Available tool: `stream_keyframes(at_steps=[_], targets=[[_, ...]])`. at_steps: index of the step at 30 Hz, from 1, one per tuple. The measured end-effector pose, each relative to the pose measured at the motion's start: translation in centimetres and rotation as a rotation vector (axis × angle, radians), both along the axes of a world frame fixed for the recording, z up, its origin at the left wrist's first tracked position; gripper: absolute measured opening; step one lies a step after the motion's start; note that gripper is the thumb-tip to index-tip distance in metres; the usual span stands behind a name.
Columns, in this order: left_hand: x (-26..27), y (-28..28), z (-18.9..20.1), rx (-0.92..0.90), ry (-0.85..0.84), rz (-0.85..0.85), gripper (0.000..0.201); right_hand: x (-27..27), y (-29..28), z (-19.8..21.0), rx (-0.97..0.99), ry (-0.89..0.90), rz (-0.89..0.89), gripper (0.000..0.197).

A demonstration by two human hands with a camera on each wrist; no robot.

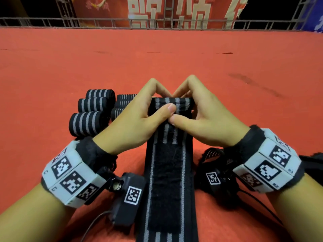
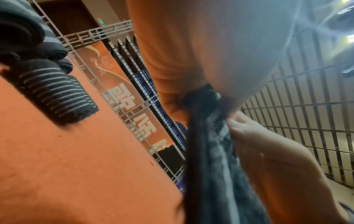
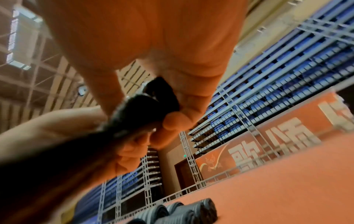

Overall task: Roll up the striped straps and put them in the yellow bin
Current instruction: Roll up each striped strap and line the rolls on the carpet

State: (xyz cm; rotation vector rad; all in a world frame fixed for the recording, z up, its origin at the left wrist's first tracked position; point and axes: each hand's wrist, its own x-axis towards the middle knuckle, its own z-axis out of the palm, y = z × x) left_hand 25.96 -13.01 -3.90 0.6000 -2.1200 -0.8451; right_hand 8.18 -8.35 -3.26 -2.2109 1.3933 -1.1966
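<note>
The wide orange-red felt floor covering [image 1: 157, 55] filled most of the head view. Down its lower centre ran the long black elastic strap with grey stripes and a dark fuzzy fastening patch [image 1: 167, 180], its far end turned into a small tight roll at mid-frame. To the left of that roll lay a cluster of finished black-and-grey striped rolls [image 1: 89, 117] on the covering. No yellow bin showed in any view.

The left hand [image 1: 139, 117] and right hand [image 1: 199, 119] both pinched the starting roll, thumbs on its near face and fingers curled behind it.

The likely risks: the roll could skew to one side if one thumb pushed harder, giving a cone-shaped bundle; the springy fabric could unwind if either pinch loosened; the fuzzy patch could snag the stripes off line.
</note>
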Motion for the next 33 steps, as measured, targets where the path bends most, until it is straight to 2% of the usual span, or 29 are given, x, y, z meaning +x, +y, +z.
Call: stream_keyframes(at_steps=[2, 5, 7, 11, 14, 16, 21, 26, 28, 30, 33], targets=[[0.1, 0.0, 0.1, -0.07, -0.002, 0.014, 0.019, -0.1, 0.0, 0.3, 0.177, -0.145, 0.055, 0.034], [0.2, 0.1, 0.2, -0.086, 0.006, 0.02, 0.019, -0.2, -0.2, 0.5, 0.315, -0.354, 0.126, 0.018], [0.2, 0.1, 0.3, -0.032, 0.016, 0.004, 0.02, -0.1, -0.3, 0.5, 0.278, -0.363, 0.128, 0.017], [0.2, 0.0, 0.5, 0.187, 0.055, 0.05, 0.032, 0.4, -0.2, 0.0, 0.162, -0.256, 0.137, 0.019], [0.3, -0.5, 0.3, 0.254, 0.027, 0.084, 0.043, 0.6, -0.2, -0.5, 0.093, -0.153, 0.089, 0.016], [0.3, -0.6, 0.4, 0.287, 0.049, 0.079, 0.042, 0.8, -0.2, -0.6, 0.085, -0.147, 0.088, 0.014], [0.2, -0.4, 0.3, 0.289, 0.181, 0.002, 0.034, 0.9, -0.5, -0.1, 0.267, -0.441, 0.08, 0.028], [-0.6, 0.1, 0.0, 0.287, 0.223, 0.038, 0.041, 0.8, -0.3, 0.1, 0.152, -0.507, 0.064, 0.019], [-0.7, 0.0, 0.0, 0.218, 0.22, 0.073, 0.037, 1.2, -0.3, 0.1, 0.194, -0.63, 0.084, 0.026], [-0.5, -0.1, 0.2, 0.143, 0.251, 0.101, 0.025, 1.5, -0.2, -0.1, 0.29, -0.716, 0.133, 0.041], [0.2, -0.5, 0.7, 0.069, 0.27, 0.128, 0.016, 1.8, -0.1, -0.8, 0.358, -0.598, 0.195, 0.068]])
